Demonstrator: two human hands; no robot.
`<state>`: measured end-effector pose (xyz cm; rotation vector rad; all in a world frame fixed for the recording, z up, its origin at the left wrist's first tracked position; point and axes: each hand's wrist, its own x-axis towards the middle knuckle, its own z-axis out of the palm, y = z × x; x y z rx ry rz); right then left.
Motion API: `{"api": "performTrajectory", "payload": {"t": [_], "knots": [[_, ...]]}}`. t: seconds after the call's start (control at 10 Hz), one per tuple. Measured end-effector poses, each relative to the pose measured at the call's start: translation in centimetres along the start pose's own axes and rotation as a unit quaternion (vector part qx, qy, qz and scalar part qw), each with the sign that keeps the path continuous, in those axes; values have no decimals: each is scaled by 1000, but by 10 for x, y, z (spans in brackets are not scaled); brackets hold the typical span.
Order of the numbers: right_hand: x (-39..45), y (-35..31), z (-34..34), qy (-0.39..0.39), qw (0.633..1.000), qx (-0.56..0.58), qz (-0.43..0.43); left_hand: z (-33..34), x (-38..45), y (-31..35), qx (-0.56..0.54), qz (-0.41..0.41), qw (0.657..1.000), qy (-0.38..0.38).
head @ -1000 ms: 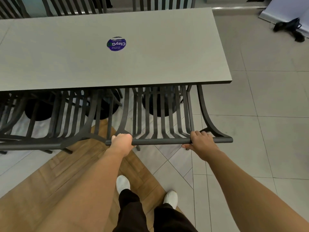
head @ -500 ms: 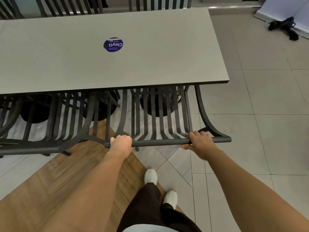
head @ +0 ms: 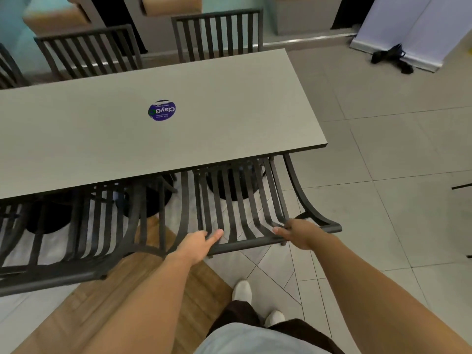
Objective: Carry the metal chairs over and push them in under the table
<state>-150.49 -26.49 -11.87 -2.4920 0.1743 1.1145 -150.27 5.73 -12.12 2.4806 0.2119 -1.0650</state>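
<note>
The grey table (head: 178, 139) fills the upper left of the view, from nine o'clock round to about two, and everything else is arranged against its long edges. Two slatted chairs (head: 217, 34) stand at twelve o'clock along its far side, backs upright and close to the edge, so that row looks finished.

On the near side, the metal chair (head: 245, 208) at centre sits with its seat out of sight beneath the tabletop and only its curved back and top rail showing — as far in as the back allows, I judge. A neighbouring chair (head: 84, 231) at eight o'clock is tucked in the same way, the two backs just beside each other, which keeps the walkway open.

A purple round sticker (head: 162, 110) lies flat on the tabletop at eleven o'clock.

Both arms reach forward and down from the bottom of the frame. The left hand (head: 196, 245) rests on the top rail with fingers extended, not wrapped — loosened rather than grasping. The right hand (head: 300, 235) lies at the rail's other end, palm over the bar and fingers stretched toward centre; it too appears to be released, touching but not clenching.
</note>
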Motion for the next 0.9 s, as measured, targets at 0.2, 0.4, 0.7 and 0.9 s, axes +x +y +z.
{"api": "performTrajectory", "payload": {"t": [0.2,0.4,0.7,0.9], "knots": [[-6,20,-48,64,998,22,15,-18,0,88,26,71,997,23],[-7,73,-115,122,992,14,-4,-28,13,195,65,149,983,90],[-7,199,-267,170,982,-43,-63,5,23,387,29,167,962,213],[-21,254,-378,219,972,-63,-64,-5,29,503,-3,177,943,282]]}}
